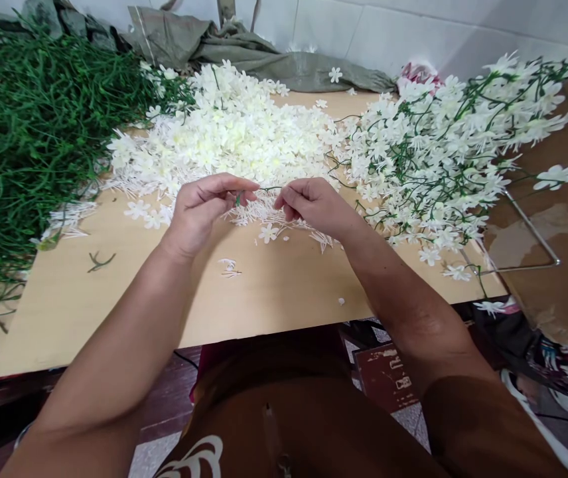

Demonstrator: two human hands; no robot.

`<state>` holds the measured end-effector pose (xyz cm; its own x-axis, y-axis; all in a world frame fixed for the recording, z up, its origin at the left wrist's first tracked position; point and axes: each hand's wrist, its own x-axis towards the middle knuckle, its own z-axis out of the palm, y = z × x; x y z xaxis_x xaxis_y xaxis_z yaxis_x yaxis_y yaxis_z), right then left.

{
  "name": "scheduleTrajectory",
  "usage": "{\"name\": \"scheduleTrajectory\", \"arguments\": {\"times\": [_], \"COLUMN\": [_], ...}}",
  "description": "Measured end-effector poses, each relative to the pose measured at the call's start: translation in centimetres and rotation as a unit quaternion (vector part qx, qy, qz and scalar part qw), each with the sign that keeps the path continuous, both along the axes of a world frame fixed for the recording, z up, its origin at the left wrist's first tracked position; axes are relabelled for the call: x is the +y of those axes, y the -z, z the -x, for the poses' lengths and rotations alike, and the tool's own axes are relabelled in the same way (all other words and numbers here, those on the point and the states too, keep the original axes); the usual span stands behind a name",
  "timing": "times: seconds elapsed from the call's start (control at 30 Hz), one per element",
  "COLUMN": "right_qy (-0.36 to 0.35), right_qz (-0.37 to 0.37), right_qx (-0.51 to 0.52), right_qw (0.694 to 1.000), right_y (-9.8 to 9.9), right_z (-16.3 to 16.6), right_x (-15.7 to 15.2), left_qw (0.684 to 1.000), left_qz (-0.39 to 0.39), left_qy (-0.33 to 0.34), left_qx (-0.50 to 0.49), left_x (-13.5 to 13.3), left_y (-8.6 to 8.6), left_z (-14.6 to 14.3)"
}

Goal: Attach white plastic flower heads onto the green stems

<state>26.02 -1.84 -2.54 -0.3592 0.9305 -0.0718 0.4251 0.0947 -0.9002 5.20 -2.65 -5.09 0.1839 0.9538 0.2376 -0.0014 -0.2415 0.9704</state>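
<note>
A thin green artificial flower stem [270, 188] stretches between my two hands above the near edge of the white heap. My left hand [200, 207] pinches one end between thumb and fingers, where a bit of green shows below the fingertips. At the other end, the closed fingers of my right hand [314, 204] grip the stem; their tips are partly hidden. Just behind and beneath both hands lies a large heap of loose white artificial flowers [244, 133] with thin white stalks. A single white flower [268, 232] rests on the table below the right hand.
Green stems [55, 113] form a big pile at the left. White flowers on green stems [428, 146] are heaped at the right, beside a brown board [557, 252] with a metal handle [527, 267]. Grey cloth [284, 63] lines the back of the wooden table [284, 292].
</note>
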Motion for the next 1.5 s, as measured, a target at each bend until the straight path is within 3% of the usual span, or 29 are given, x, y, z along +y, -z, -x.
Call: {"name": "scheduleTrajectory", "arguments": {"times": [0.13,0.33,0.47,0.57,0.67,0.77,0.87,1.0,1.13,1.27,1.5], "right_qy": [-0.004,-0.066,-0.11,-0.097,-0.073,-0.046,-0.026,-0.03,-0.009,0.003,0.056], "right_qz": [0.004,-0.112,-0.181,-0.192,-0.19,-0.188,-0.2,-0.221,-0.209,-0.12,-0.008], "right_qx": [-0.042,-0.183,-0.294,-0.309,-0.28,-0.253,-0.237,-0.206,-0.161,-0.049,0.155], "right_qw": [0.999,0.975,0.932,0.926,0.938,0.948,0.95,0.953,0.965,0.992,0.986], "right_y": [0.1,1.4,2.7,3.1,3.0,2.9,3.0,3.4,3.5,3.2,3.8], "right_z": [0.2,0.0,0.4,0.5,0.1,-0.4,-0.5,-0.3,-0.1,0.3,1.0], "right_x": [-0.2,-1.9,-2.5,-2.2,-1.9,-1.8,-1.8,-1.6,-1.6,-1.8,-1.2], "left_qw": [0.999,0.988,0.978,0.978,0.984,0.992,0.98,0.969,0.978,0.986,0.954], "left_qz": [-0.033,-0.062,-0.021,0.006,0.059,0.098,0.115,0.133,0.132,0.148,0.267], "left_qy": [-0.028,-0.079,-0.1,-0.064,0.017,0.082,0.109,0.108,0.035,-0.007,0.057], "left_qx": [0.003,-0.116,-0.179,-0.198,-0.168,-0.02,0.118,0.178,0.157,0.076,-0.121], "left_x": [0.4,1.9,2.2,2.2,1.9,1.0,-0.2,-0.9,-0.8,-0.3,0.1], "left_y": [-0.1,0.5,0.2,-0.2,-0.6,-0.8,-0.7,-0.1,0.1,0.1,-0.7], "left_z": [0.0,0.5,0.6,0.7,0.9,0.5,-0.6,-2.0,-2.5,-2.4,-1.7]}}
